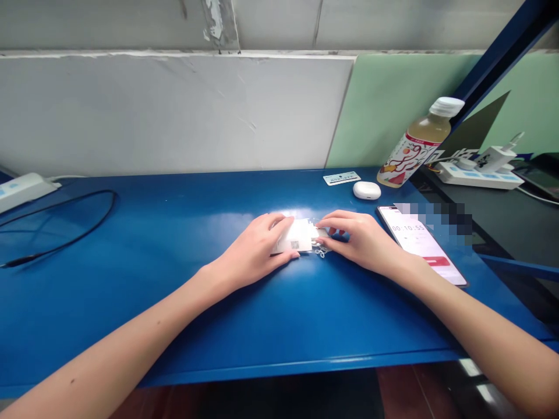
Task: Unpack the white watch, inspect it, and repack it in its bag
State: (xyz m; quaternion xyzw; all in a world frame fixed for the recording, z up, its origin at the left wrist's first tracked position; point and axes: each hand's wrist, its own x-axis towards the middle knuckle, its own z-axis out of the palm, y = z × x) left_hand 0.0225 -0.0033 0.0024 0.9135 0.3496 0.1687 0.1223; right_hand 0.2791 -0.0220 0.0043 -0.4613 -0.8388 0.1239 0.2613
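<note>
My left hand [267, 249] grips the left end of a flat white packet [297, 235] with a small printed square code, thumb at the near edge and fingers over the far side. At the packet's right end, my right hand [356, 235] is closed in a pinch on a pale flat piece [321, 232], which juts out beside it. Small clear, shiny bits [321, 252] show just below that end; I cannot make out what they are. Both hands rest low over the blue table [196, 326].
A phone [430, 256] showing a timer lies right of my right hand. Behind it are a white earbud case [367, 190], a label card [342, 178] and a drink bottle [413, 145]. Power strips [480, 174] stand at right and left; a black cable [82, 233] lies left.
</note>
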